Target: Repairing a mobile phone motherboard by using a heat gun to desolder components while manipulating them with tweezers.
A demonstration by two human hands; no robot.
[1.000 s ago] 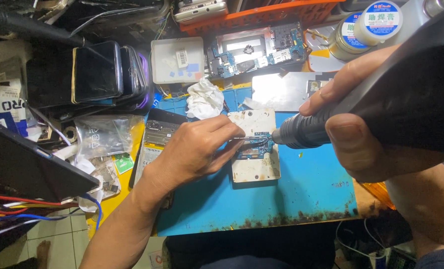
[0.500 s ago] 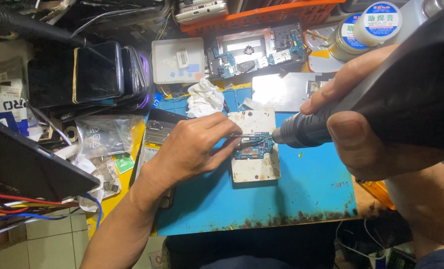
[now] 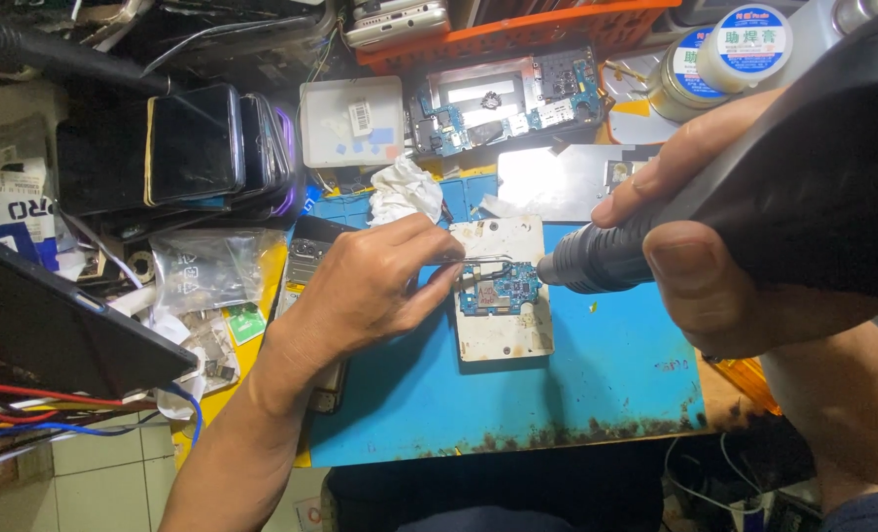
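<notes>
Pinched in the left hand (image 3: pixel 370 286), thin tweezers (image 3: pixel 478 261) reach onto the small blue circuit board (image 3: pixel 500 288), which lies on a pale metal plate (image 3: pixel 503 335) atop the blue work mat (image 3: pixel 577 394). Right hand (image 3: pixel 715 246) wraps fully around a dark hot-air handpiece (image 3: pixel 784 187), nozzle level and just beside the board's right edge. Heat lingering could scorch nearby components; a twitch of the tweezers might shift loosened parts.

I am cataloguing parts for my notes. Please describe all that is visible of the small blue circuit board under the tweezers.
The small blue circuit board is roughly square, studded with tiny dark and metallic components. It lies flat on a worn white plate on the blue mat. Tweezers in the left hand reach over its top edge.
</notes>
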